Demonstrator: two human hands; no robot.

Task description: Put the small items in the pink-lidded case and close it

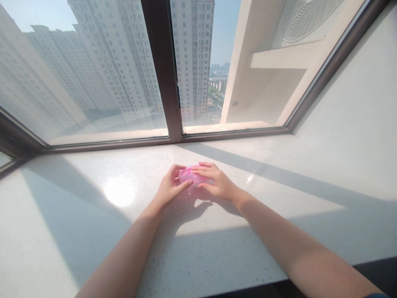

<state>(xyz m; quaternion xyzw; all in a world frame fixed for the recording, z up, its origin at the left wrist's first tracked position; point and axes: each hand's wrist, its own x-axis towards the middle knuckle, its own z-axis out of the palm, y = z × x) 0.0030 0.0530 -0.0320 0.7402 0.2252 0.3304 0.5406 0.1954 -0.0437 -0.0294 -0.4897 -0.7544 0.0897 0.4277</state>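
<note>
Head view, both hands at a sunlit window ledge. A small pink box (pixel 190 175) of translucent plastic, rounded and flattish in outline, lay on the ledge (pixel 279 215) a little way in from the window frame (pixel 161 70). The left hand (pixel 170 186) cupped the box from its left side, thumb and curled fingers pressed against the rim. The right hand (pixel 217 182) lay over the top and right side of the box, fingers stretched flat across the lid. The two hands were thus brought together and closed around the box from opposite sides, fingertips nearly meeting above it; most of the box was hidden beneath them, so whether the lid was seated could not be told. Both bare forearms reached in from the lower edge of the picture. The ledge was a smooth, pale, finely speckled stone slab, crossed by broad bands of shadow and a bright round patch of glare. The frame was dark, straight-edged metal around large glass panes, beyond which stood pale high-rise towers (pixel 192 49).
</note>
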